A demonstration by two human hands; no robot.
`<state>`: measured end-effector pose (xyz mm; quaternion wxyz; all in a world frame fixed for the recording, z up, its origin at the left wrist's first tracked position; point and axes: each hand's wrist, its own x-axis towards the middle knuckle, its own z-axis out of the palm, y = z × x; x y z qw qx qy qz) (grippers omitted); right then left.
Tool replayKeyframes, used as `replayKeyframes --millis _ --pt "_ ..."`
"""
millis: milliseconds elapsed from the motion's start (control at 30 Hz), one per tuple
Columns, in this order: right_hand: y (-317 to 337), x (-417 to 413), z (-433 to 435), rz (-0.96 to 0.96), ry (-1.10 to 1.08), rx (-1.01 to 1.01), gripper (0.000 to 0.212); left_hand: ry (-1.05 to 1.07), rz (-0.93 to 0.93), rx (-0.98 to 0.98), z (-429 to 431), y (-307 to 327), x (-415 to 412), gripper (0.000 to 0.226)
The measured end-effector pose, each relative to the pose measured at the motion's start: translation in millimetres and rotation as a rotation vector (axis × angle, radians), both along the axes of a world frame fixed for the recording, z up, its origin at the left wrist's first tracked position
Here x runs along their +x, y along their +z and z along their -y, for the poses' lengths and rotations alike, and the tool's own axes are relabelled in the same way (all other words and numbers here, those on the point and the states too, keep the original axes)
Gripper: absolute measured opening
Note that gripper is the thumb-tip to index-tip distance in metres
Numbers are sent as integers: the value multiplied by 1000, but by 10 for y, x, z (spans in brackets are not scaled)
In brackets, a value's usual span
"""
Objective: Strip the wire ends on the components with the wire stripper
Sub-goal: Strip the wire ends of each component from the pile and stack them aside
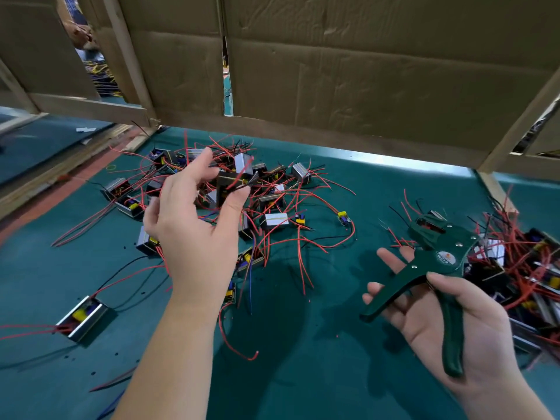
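Your left hand [194,225] is up over the far middle of the desk [318,344], pinching one dark component [231,184] between thumb and fingertips. The back of the hand faces you and the remaining fingers are loosely spread. A red wire [239,177] crosses the component's face. The part is held over the main pile [272,204], a tangle of small metal-cased blocks with red and black leads spread across the far middle of the desk. Can't tell whether the held part touches the pile. Your right hand [448,322] is palm up near the right edge, grasping the green wire stripper [436,265]. The thumb is clamped over the tool where the handles meet, one handle lies along the palm, and the fingers are stretched nearly straight under the other. The handles are spread apart and the head points away from you toward the far right corner. Can't tell how the jaws stand. A second pile [527,277] of components sits at the right edge, just beside the stripper head. A lone component [81,318] lies open side up near the left edge, with red and black leads trailing off it. A loose red lead [233,338] curls on the green surface between your forearms. A cardboard wall [333,71] on a wood frame closes off the far edge.
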<state>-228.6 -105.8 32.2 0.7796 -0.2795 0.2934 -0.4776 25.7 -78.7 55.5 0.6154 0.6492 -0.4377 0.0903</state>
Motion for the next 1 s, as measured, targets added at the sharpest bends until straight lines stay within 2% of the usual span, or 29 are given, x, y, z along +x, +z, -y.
replayKeyframes --millis 100,200,267,333,467,600,667,767,833,933,1000 --pt "11 6 -14 2 25 -17 106 -139 -162 -29 9 27 -38 14" --pt "14 12 -27 -7 46 -30 107 -311 -241 20 33 26 -94 6" --pt "32 17 -43 -1 79 -30 102 -416 -264 59 38 14 -144 5" --pt "45 24 -62 -1 123 -24 96 -471 -211 109 40 -4 -192 7" --pt "58 44 -99 -47 207 -56 94 -748 -448 197 34 -18 -299 7" --pt "66 69 -122 -90 284 -101 82 -937 -502 351 29 -44 -342 12" --pt "37 68 -118 -140 274 -107 69 -982 -523 382 24 -39 -368 9" --pt "-3 60 -116 -182 259 -91 58 -983 -578 375 35 -45 -410 18" --pt "3 56 -123 -197 275 -78 59 -989 -601 373 43 -43 -428 10" --pt "31 55 -138 -224 293 -67 68 -997 -575 387 38 -57 -440 32" --pt "31 49 -153 -227 314 -65 67 -988 -552 383 40 -71 -459 32"
